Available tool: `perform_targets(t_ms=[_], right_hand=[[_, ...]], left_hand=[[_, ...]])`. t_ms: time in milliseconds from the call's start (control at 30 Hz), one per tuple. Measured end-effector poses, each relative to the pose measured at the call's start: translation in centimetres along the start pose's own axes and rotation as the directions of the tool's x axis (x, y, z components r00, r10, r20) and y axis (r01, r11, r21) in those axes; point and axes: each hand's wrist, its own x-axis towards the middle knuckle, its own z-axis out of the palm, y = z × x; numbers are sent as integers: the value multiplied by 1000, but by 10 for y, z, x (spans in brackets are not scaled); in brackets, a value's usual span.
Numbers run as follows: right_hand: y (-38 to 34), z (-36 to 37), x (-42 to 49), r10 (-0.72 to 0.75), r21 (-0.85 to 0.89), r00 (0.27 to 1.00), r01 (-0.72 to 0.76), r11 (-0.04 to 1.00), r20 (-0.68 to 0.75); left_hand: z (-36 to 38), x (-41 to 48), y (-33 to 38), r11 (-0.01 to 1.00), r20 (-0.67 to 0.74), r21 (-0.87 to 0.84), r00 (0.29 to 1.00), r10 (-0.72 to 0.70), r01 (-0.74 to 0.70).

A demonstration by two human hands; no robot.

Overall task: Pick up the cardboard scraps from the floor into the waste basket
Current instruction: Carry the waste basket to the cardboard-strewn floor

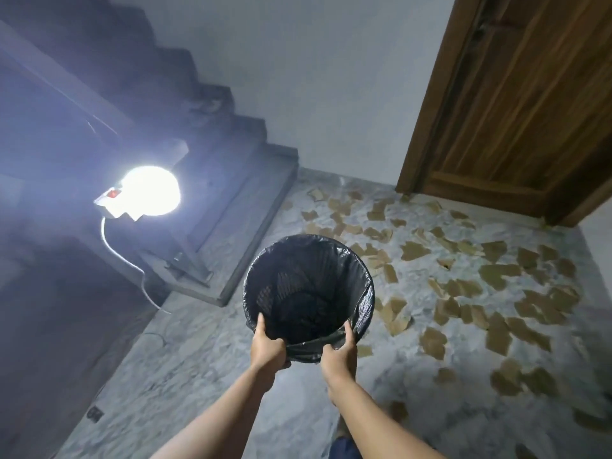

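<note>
Basket: a round waste basket (331, 241) lined with a black plastic bag, mouth open toward the camera, with no scraps visible inside; whether its base rests on the floor cannot be told.
Left hand: the left hand (266, 347) grips the near rim, thumb over the lip inside, fingers curled round the outside.
Right hand: the right hand (339, 354) grasps the same near rim just beside it, thumb up along the liner.
Scraps: brown torn cardboard scraps (496, 271) lie flat and scattered over the pale marbled floor (205, 359), none yet collected.
Key relation: the scraps spread to the right of and beyond the basket, toward the wooden door (516, 111); the bare floor is on the left, by the dark staircase (231, 180) and the bright lamp (150, 190).
Nearer hand: the right hand is on the scrap side.
Next move, as judged: set the basket down among the scraps, then free the right hand to gather.
</note>
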Motion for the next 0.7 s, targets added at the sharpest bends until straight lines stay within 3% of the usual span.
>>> perform_targets(t_ms=[233, 400, 700], right_hand=[[-58, 34, 106, 85, -104, 996, -88, 991, -29], [-66, 76, 172, 173, -71, 982, -178, 981, -70], [-34, 154, 302, 321, 39, 930, -320, 947, -177]], left_hand=[[31, 101, 60, 993, 102, 32, 988, -118, 115], [46, 190, 77, 978, 175, 158, 971, -164, 137], [95, 375, 63, 916, 352, 398, 929, -111, -41]])
